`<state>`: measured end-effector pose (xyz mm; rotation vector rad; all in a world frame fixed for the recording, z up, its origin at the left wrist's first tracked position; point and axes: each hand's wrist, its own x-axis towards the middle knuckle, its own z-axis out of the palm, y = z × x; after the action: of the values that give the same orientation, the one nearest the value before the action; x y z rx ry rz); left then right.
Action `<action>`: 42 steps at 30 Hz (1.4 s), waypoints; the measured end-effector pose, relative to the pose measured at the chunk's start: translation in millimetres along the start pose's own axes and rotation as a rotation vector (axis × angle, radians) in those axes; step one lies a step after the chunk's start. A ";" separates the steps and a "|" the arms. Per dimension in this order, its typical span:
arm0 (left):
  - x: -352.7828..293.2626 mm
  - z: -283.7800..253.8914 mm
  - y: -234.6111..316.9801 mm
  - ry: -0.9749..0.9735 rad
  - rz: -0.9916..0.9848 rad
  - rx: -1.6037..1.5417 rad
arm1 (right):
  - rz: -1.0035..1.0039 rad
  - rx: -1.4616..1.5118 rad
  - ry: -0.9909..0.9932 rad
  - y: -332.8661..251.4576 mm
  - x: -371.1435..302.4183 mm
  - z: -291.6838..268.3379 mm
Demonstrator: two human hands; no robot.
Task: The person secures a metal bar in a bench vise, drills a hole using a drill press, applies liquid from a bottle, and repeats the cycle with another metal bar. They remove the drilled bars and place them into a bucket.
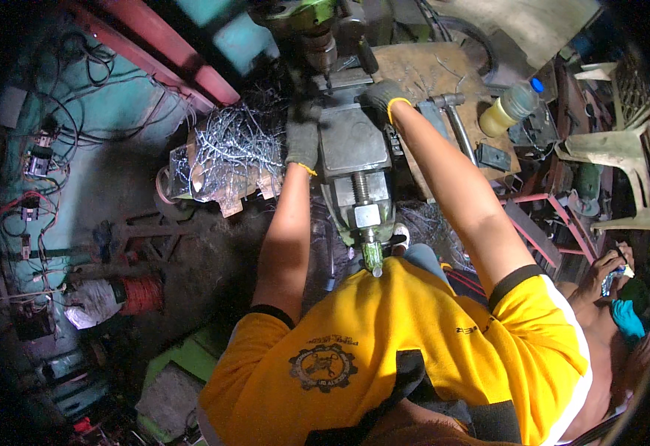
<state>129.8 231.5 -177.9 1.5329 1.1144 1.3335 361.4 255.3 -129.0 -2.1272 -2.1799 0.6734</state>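
The grey-gloved left hand [302, 137] and grey-gloved right hand [379, 99], grips indiscernible, flank the grey steel vise [353, 140] at its side edges; gloved fingers straying into the rotating metal drill chuck [320, 53] could entangle.

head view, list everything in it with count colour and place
vise: one, grey and green, centre
drill press: one, green and grey, top centre
metal shavings: uncountable, silver, left of the vise
wooden board: one, brown, upper right
bottle: one, clear with blue cap, board's right edge
plastic chair: one, cream, far right
beam: at least one, red, upper left
other person: one, partly visible, right edge
anything else: too jumbled to count
shirt: one, yellow, lower centre
left hand: one, grey glove, vise's left side
right hand: one, grey glove, vise's upper right
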 end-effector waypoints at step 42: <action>6.2 -13.1 -41.9 -0.121 0.067 0.470 | 0.039 0.227 0.567 -24.1 -21.9 42.8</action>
<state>112.5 249.9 -214.2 1.9741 1.3724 1.0476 326.8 222.6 -154.0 -1.9397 -1.6813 0.2516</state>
